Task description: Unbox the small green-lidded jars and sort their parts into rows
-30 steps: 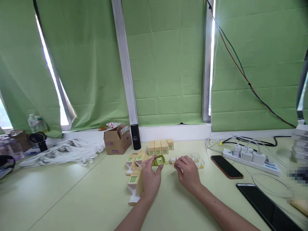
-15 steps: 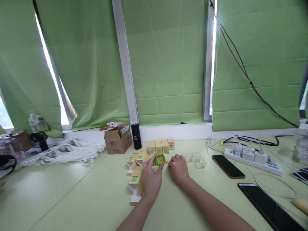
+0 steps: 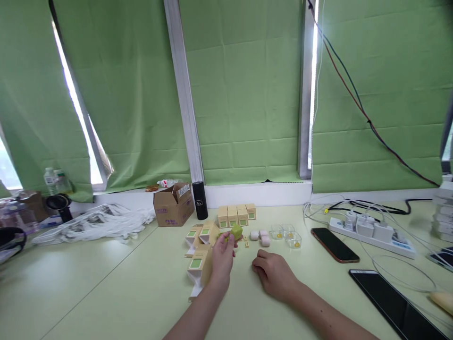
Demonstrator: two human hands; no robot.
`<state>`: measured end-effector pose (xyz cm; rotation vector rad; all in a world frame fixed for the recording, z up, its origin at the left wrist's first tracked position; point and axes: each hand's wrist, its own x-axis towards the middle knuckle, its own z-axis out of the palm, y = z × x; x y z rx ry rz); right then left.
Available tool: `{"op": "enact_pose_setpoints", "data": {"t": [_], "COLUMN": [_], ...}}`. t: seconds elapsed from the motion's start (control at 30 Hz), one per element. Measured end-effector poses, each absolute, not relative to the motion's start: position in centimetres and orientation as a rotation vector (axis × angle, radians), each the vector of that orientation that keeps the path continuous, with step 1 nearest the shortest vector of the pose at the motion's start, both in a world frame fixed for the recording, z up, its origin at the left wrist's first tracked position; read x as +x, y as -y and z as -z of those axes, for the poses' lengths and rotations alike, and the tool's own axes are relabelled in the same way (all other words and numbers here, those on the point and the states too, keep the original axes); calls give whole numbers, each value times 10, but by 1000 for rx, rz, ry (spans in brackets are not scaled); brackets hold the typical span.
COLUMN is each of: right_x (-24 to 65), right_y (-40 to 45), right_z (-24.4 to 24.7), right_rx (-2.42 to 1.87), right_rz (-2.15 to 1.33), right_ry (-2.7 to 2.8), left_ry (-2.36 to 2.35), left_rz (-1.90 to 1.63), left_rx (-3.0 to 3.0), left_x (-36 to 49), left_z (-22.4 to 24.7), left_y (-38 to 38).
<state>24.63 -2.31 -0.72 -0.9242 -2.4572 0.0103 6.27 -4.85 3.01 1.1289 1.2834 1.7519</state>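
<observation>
The left hand pinches a rounded green plastic case that, slipping, could scatter tiny yellow pieces beside it; the right hand curls narrowly, contents hidden.

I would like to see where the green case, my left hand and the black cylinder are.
Green case (image 3: 237, 231): head view, its exposed rounded part.
Left hand (image 3: 222, 262): head view, middle of the hand.
Black cylinder (image 3: 200, 201): head view, its side.

Containers right of cubes, left of phone.
</observation>
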Motion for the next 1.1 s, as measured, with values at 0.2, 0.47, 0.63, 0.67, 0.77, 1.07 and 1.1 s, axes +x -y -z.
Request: {"op": "enact_pose_setpoints", "data": {"t": [0.2, 0.47, 0.63, 0.67, 0.77, 1.07, 1.1], "right_x": [248, 250, 250, 251, 251, 251, 251], "right_y": [26, 25, 27, 28, 29, 27, 27], "right_z": [-2, -2, -4, -5, -7, -6, -5], "right_rx": [-981, -965, -968, -969, -983, -985, -984], "right_rz": [-145, -179, -201, -204, -214, -229, -233], "right_ry": [2525, 2511, 2509, 2509, 2518, 2510, 2507], "left_ry": [-883, -868, -1201, -1354, -1823, -2369, -2391], "left_rz": [-1645, -1670, -1723, -1718, -1600, -606, -534], "left_rx": [743, 687, 1054, 1202, 1696, 2296, 2292], "left_x": [62, 60, 57, 56, 52, 50, 49], "left_z": [-28, -30, -29, -29, -30, -34, -34], "left_y": [46, 45, 44, 45, 48, 50, 48]}}
